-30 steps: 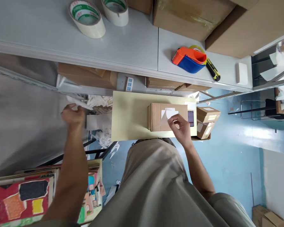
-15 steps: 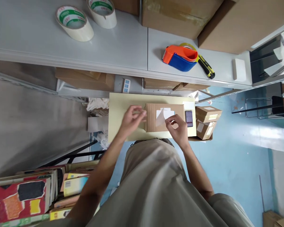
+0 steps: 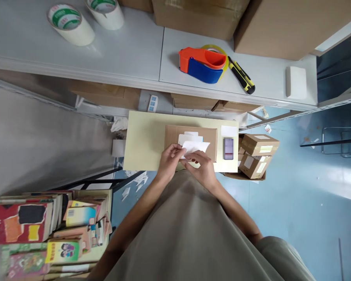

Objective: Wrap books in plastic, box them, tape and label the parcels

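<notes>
A white slip of paper [image 3: 197, 146] is raised over a flat cardboard box [image 3: 212, 134]. My left hand [image 3: 169, 162] pinches the slip at its left end, fingers closed. Close beside it, my right hand [image 3: 202, 168] has its fingers closed on the slip's lower edge; the fingertips partly hide one another. More white paper [image 3: 190, 137] lies on top of the box, behind the held slip. The box rests on a pale yellow tabletop [image 3: 143, 144], its near edge partly covered by my hands.
Right of the box lie a phone [image 3: 228, 148] and a white card [image 3: 229, 130]. The shelf [image 3: 134, 54] above bears a tape dispenser [image 3: 203, 64], a utility knife [image 3: 242, 76] and tape rolls [image 3: 73, 27]. Small cartons [image 3: 256, 156] are stacked at right, books [image 3: 76, 218] at lower left.
My left hand has come right to the paper, and its fingers have closed on it. The slip has come nearer to me, with both hands now together. The view has shifted slightly.
</notes>
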